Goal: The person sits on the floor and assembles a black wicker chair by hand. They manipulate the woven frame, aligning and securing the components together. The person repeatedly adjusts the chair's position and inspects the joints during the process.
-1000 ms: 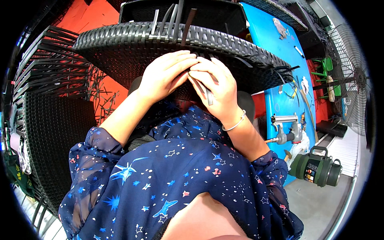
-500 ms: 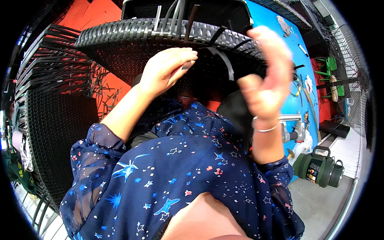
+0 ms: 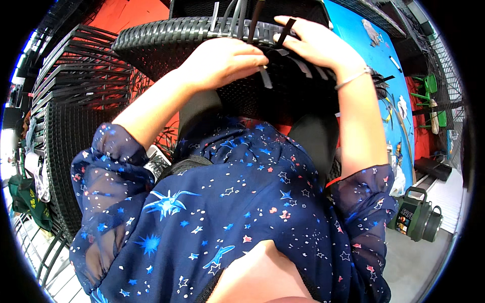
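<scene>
A black woven wicker panel (image 3: 166, 33) with a thick curved rim lies in front of me, loose flat strips standing up from its edge. My left hand (image 3: 220, 63) is at the panel's near side, its fingers pressed together around a short dark strip (image 3: 265, 78) whose end hangs below the fingertips. My right hand (image 3: 316, 45) reaches over the rim further right, thumb and forefinger spread apart. Between those two fingers rises another black strip (image 3: 286, 33). Several strip ends (image 3: 301, 66) hang below the right hand. The right palm and some fingertips are hidden.
At left, black frames with parallel bars (image 3: 76, 65) are stacked beside another dark woven panel (image 3: 63, 151). A blue surface (image 3: 391, 76) with a grey glove (image 3: 371, 33) and small tools lies at right. A green-and-black drum-shaped container (image 3: 417, 217) stands on the floor.
My right hand has moved from raised and blurred onto the panel's rim. My left hand has shifted right and up slightly, and a strip end now shows below its fingertips. The whole view has turned slightly.
</scene>
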The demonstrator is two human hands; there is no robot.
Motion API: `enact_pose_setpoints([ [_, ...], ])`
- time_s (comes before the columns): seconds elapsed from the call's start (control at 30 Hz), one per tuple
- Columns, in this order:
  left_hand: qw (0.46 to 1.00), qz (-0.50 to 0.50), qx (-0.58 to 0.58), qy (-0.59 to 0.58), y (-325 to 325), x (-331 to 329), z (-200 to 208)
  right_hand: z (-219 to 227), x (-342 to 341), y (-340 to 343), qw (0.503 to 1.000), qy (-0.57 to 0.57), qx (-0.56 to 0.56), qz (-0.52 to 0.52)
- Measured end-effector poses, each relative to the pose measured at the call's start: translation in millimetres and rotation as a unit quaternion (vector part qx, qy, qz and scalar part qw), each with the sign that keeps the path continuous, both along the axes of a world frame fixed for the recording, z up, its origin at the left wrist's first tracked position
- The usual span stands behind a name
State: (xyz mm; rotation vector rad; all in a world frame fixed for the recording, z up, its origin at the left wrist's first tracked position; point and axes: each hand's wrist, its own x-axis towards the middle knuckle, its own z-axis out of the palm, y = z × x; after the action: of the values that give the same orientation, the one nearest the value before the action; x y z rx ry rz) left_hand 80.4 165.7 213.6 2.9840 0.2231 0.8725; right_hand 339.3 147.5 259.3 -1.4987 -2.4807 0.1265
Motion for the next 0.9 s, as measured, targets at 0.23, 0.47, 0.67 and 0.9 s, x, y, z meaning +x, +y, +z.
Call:
enact_pose_setpoints([
  [0.23, 0.993, -0.008, 0.028, -0.112, 46.9, 33.4, 44.8, -39.7, 1.6, -3.1, 0.995, -0.005, 0.098, 0.002],
  [0.47, 0.971, 0.062, -0.212, -0.091, 83.3, 46.6, 15.0, -38.8, 1.4, 0.2, 0.992, -0.054, 0.109, -0.009],
  [0.67, 0.951, 0.052, -0.300, -0.056, 89.9, 55.9, 9.4, -37.0, -6.2, -5.1, 0.991, -0.039, 0.125, -0.019],
  [0.9, 0.957, 0.077, -0.275, -0.051, 97.8, 63.2, 7.1, -36.6, 8.4, 2.5, 0.994, 0.090, 0.041, 0.036],
])
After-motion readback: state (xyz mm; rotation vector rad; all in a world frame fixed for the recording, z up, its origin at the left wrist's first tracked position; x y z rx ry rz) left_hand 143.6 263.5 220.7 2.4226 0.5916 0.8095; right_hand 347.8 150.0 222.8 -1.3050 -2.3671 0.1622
